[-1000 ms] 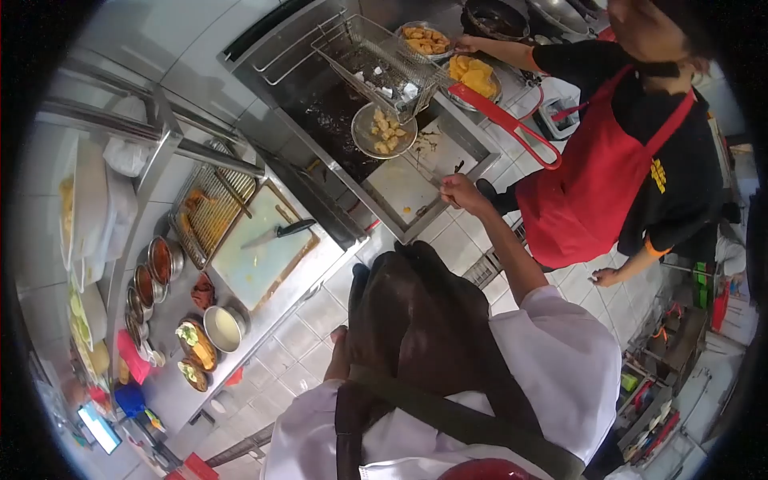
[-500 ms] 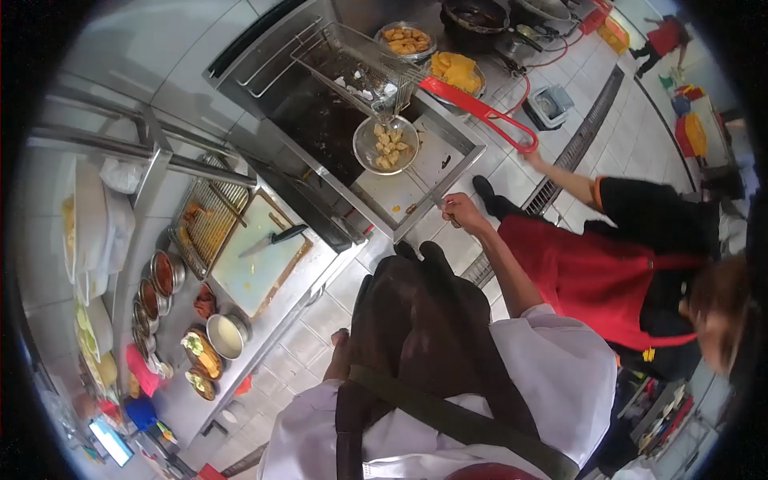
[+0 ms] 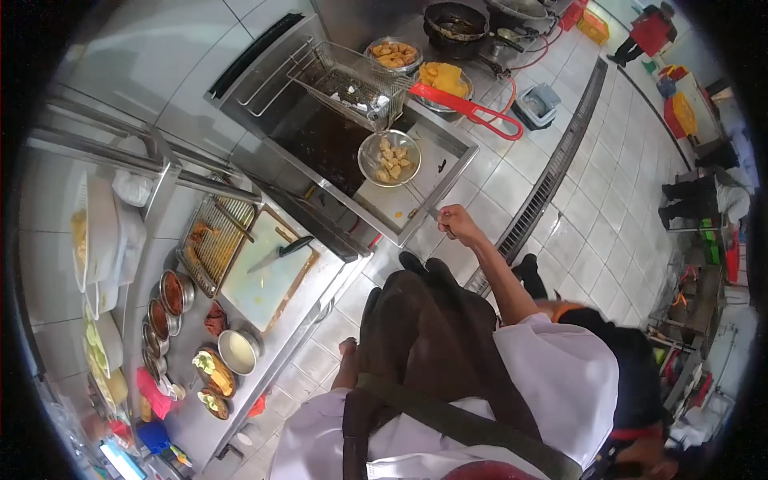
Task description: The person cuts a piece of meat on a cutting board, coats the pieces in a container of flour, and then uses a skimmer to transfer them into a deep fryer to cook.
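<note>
My right hand [image 3: 456,223] is closed around the thin handle of a wire-mesh strainer [image 3: 368,170]. Pale golden chunks of food [image 3: 391,160] lie in its round bowl, held over the near part of the metal fryer [image 3: 468,162]. Beyond the strainer, a wire fry basket [image 3: 352,90] with a red handle [image 3: 472,112] rests across the fryer. My left hand [image 3: 347,347] hangs low beside my dark apron [image 3: 416,320], with its fingers curled in; I see nothing in it.
On the left counter are a cutting board [image 3: 256,292] with a knife [image 3: 280,253], a wire rack [image 3: 220,228], sauce bowls [image 3: 178,290] and filled buns [image 3: 214,372]. Two plates of fried food [image 3: 444,80] stand beyond the fryer. A co-worker [image 3: 632,368] is close at my right.
The co-worker, whose hand was by the red basket handle, has moved back to my lower right. The strainer stays in my right hand above the fryer. The view has shifted slightly.
</note>
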{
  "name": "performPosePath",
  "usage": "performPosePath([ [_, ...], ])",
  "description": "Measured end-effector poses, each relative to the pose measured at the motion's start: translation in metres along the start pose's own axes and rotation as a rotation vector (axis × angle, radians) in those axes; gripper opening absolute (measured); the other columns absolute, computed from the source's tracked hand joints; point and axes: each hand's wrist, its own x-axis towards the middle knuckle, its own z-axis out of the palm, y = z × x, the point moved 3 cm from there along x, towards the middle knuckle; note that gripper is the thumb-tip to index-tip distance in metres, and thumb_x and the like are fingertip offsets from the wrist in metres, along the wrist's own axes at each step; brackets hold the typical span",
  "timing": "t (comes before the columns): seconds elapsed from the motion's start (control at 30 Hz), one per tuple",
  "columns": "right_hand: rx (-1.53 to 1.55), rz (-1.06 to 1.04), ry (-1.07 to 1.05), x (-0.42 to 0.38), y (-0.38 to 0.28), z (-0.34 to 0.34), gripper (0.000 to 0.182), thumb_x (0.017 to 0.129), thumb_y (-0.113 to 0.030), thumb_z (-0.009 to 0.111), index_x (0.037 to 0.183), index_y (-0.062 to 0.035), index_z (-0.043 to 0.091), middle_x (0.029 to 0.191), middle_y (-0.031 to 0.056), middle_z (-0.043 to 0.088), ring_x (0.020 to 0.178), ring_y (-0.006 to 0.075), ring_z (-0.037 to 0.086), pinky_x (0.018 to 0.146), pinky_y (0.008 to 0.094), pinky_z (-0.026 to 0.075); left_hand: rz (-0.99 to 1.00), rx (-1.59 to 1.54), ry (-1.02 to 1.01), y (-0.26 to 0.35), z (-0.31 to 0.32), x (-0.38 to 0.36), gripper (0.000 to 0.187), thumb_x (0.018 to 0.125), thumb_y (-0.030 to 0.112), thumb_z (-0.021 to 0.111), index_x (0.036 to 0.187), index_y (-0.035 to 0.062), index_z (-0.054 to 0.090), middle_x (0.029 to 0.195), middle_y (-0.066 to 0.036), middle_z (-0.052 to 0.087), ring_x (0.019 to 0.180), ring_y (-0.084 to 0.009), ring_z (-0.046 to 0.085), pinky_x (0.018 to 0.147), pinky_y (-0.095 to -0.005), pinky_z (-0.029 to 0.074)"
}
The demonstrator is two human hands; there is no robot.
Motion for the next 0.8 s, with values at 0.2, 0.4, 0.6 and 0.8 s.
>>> performPosePath([
  [0.2,0.050,0.001,0.031,-0.006,0.004,0.004,0.016,0.084,-0.007,0.055,0.069,-0.0046,0.050,0.055,0.0037,0.049,0.038,0.0084,0.035,0.034,0.0262,0.023,0.388,0.330,0.087,0.002,0.005,-0.002,0.025,0.069,0.029,0.065,0.077,0.0054,0.065,0.083,-0.006,0.067,0.077,-0.0208,0.064,0.068,-0.0351,0.050],
  [0.4,0.056,0.008,0.051,-0.013,0.012,0.006,0.016,0.085,-0.008,0.053,0.069,-0.0048,0.050,0.057,0.0032,0.050,0.041,0.0069,0.038,0.035,0.0239,0.023,-0.492,-0.843,-0.143,-0.023,0.006,0.008,0.018,0.068,0.023,0.067,0.072,0.0052,0.065,0.080,-0.007,0.066,0.074,-0.0210,0.062,0.069,-0.0355,0.050],
  [0.6,0.074,0.013,0.106,-0.029,0.012,0.010,0.016,0.085,-0.006,0.052,0.069,-0.0034,0.050,0.057,0.0039,0.049,0.042,0.0067,0.036,0.035,0.0239,0.023,-0.697,-0.722,-0.091,-0.016,0.014,0.018,0.015,0.071,0.021,0.066,0.073,0.0058,0.065,0.080,-0.006,0.066,0.072,-0.0182,0.062,0.068,-0.0335,0.050],
  [0.8,0.086,0.020,0.117,-0.058,-0.006,0.000,0.017,0.084,-0.006,0.051,0.068,-0.0022,0.051,0.057,0.0035,0.049,0.042,0.0070,0.036,0.035,0.0246,0.024,-0.547,-0.289,-0.177,-0.004,0.009,0.026,0.021,0.075,0.029,0.064,0.079,0.0086,0.067,0.084,-0.006,0.067,0.071,-0.0169,0.062,0.066,-0.0325,0.051],
])
